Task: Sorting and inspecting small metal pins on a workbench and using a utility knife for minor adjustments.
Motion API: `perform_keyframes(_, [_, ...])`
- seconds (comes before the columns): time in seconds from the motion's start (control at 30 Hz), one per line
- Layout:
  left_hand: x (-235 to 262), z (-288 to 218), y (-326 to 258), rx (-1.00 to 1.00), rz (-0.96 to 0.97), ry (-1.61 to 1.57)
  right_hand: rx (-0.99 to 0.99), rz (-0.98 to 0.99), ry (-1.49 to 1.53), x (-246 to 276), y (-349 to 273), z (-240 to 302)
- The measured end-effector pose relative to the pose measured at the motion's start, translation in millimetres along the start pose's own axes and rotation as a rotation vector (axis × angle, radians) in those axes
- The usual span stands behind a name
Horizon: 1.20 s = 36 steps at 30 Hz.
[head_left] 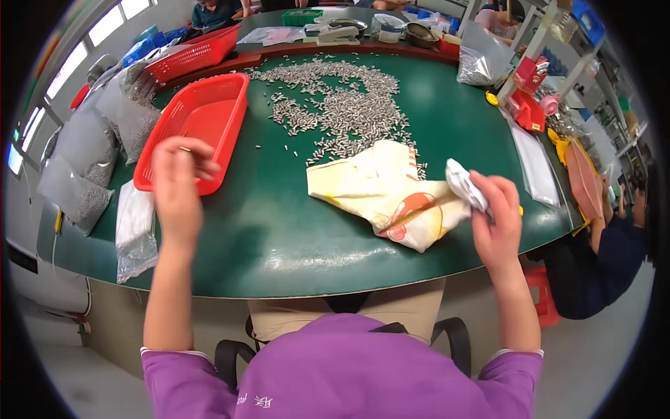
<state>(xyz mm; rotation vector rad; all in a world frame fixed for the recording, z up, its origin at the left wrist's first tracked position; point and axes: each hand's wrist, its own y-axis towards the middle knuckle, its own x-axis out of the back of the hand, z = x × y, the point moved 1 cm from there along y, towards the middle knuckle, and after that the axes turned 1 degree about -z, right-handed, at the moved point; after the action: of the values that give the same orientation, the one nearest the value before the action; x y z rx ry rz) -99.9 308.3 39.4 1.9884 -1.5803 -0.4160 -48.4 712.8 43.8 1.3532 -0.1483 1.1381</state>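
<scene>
My left hand (183,167) is over the near end of a red perforated plastic basket (216,115), its fingers curled together. Something small and dark shows at the fingers, too blurred to name. On the right, my right hand (499,220) grips a crumpled white cloth (464,183) between thumb and fingers. Beside it a cream cloth with orange and red print (391,188) lies bunched on the green table (258,237). Beyond that cloth, many small silvery metal pins (363,112) are spread in a loose heap, a few of them touching its far edge.
Clear bags of small metal parts (80,167) stand along the left edge, with a flat plastic bag (136,230) nearer me. At the right are another bag of parts (481,56), red bins (528,112) and white sheets (534,164). A co-worker (593,258) sits at the right.
</scene>
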Motion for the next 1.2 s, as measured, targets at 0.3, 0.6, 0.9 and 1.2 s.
perform_keyframes(0.3, [-118,-37,-47,-0.052,0.998,0.340,-0.516,0.364,0.619,-27,81,-15])
perform_keyframes(0.6, [-157,-15,4,0.388,0.624,-0.183,-0.744,0.116,1.124,-33,86,-65])
perform_keyframes(0.9, [-173,-55,75,0.281,0.637,-0.472,-0.777,-0.061,1.219,14,27,-108])
perform_keyframes(1.2, [-261,-57,142,0.217,0.655,-1.168,-0.639,-0.406,1.287,54,-59,-132])
